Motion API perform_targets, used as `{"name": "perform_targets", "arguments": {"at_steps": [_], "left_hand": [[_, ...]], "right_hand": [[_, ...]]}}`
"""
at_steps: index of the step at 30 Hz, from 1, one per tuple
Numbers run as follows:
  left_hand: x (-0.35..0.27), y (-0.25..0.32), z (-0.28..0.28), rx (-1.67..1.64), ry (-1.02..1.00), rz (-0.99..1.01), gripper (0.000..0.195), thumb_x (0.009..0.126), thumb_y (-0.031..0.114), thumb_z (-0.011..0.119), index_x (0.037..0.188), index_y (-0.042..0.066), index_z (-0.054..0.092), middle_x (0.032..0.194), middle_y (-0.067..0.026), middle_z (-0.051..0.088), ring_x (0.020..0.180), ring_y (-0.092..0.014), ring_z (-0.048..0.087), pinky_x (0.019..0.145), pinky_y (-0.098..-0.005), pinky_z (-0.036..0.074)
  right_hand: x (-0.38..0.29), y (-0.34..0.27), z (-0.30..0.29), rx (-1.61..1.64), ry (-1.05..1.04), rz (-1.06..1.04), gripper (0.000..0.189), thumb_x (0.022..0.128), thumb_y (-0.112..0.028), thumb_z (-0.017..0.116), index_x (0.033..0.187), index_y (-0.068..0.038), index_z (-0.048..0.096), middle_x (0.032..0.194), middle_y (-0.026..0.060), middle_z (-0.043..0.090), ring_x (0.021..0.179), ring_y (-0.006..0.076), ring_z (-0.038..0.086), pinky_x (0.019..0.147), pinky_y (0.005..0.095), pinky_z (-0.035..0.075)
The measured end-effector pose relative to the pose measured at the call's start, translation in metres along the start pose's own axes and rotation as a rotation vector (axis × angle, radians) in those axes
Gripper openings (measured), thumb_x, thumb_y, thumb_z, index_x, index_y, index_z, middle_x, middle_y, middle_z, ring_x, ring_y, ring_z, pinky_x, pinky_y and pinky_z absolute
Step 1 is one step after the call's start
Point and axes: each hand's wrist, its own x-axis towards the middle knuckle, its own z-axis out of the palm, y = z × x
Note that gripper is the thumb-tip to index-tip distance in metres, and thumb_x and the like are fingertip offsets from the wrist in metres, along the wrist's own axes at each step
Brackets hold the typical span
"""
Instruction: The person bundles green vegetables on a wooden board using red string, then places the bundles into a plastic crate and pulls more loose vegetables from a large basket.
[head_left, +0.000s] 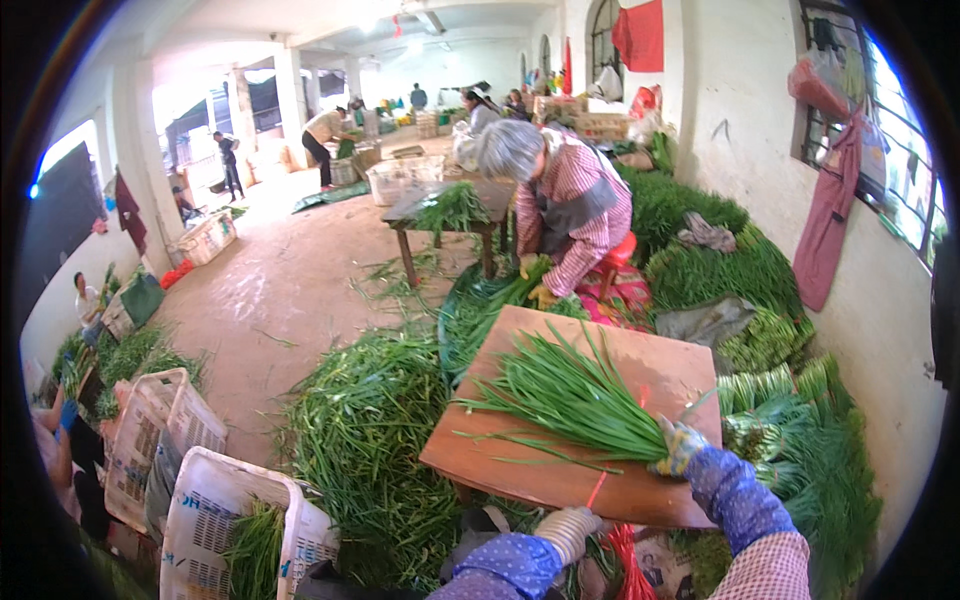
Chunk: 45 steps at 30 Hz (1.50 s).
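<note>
A loose bunch of long, flat green leaves, apparently garlic chives (577, 397), lies across a brown wooden table (517, 480). My right hand (681, 448), in a patterned work glove, grips the bunch at its base end near the table's right side. At the near edge, my left hand (568, 531) wears a striped knit glove and holds one end of a red tie strip (597, 487). The strip runs under the bunch, and red shows again on its far side. Below the table edge, beside my left hand, hangs a bundle of red strips (631, 566).
A heap of loose leaves (367, 450) lies left of the table, by a white plastic crate (232, 480). Tied bundles (795, 442) are stacked along the right wall. Across the table a co-worker (562, 202) bends over greens, near a dark table (397, 214).
</note>
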Motion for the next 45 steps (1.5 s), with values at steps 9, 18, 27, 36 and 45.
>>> {"name": "perform_targets", "arguments": {"at_steps": [9, 18, 27, 36, 45], "left_hand": [[-0.004, 0.015, -0.005, -0.097, -0.156, 0.113, 0.041, 0.067, 0.009, 0.061, 0.108, 0.010, 0.062, 0.102, -0.0195, 0.062, 0.098, -0.037, 0.059, 0.084, -0.0420, 0.048], [0.004, 0.014, -0.080, -0.159, 0.017, 0.270, 0.027, 0.077, 0.014, 0.061, 0.103, 0.007, 0.065, 0.089, -0.0163, 0.066, 0.085, -0.035, 0.063, 0.077, -0.0386, 0.051], [0.019, -0.016, -0.039, 0.293, 0.151, 0.195, 0.042, 0.074, 0.023, 0.065, 0.114, 0.010, 0.058, 0.121, -0.0127, 0.055, 0.113, -0.033, 0.051, 0.094, -0.0440, 0.040], [0.016, -0.018, -0.020, 0.323, 0.140, 0.071, 0.055, 0.073, 0.033, 0.066, 0.122, 0.010, 0.053, 0.131, -0.0137, 0.049, 0.124, -0.032, 0.043, 0.104, -0.0452, 0.032], [0.012, -0.021, -0.025, 0.348, 0.117, 0.072, 0.056, 0.074, 0.034, 0.066, 0.123, 0.011, 0.053, 0.132, -0.0132, 0.049, 0.122, -0.031, 0.046, 0.105, -0.0433, 0.033]], "right_hand": [[-0.020, -0.004, 0.014, 0.011, 0.204, -0.059, 0.086, 0.071, -0.030, 0.071, 0.139, -0.002, 0.027, 0.112, 0.0261, 0.053, 0.100, 0.0419, 0.055, 0.086, 0.0458, 0.046], [0.007, -0.009, 0.002, -0.029, -0.130, 0.043, 0.089, 0.070, -0.019, 0.068, 0.144, -0.005, 0.021, 0.122, 0.0222, 0.052, 0.110, 0.0350, 0.055, 0.092, 0.0422, 0.045], [0.031, -0.041, -0.009, -0.062, -0.213, 0.026, 0.083, 0.072, -0.012, 0.063, 0.144, -0.007, 0.023, 0.124, 0.0196, 0.052, 0.112, 0.0330, 0.055, 0.090, 0.0416, 0.046], [0.070, -0.030, -0.050, -0.162, -0.079, -0.084, 0.045, 0.075, -0.019, 0.062, 0.116, -0.004, 0.050, 0.088, 0.0141, 0.066, 0.080, 0.0332, 0.064, 0.067, 0.0434, 0.052], [0.146, -0.101, -0.229, 0.109, 0.079, -0.390, 0.052, 0.070, -0.025, 0.069, 0.114, -0.002, 0.054, 0.083, 0.0107, 0.065, 0.069, 0.0254, 0.061, 0.062, 0.0368, 0.051]]}}
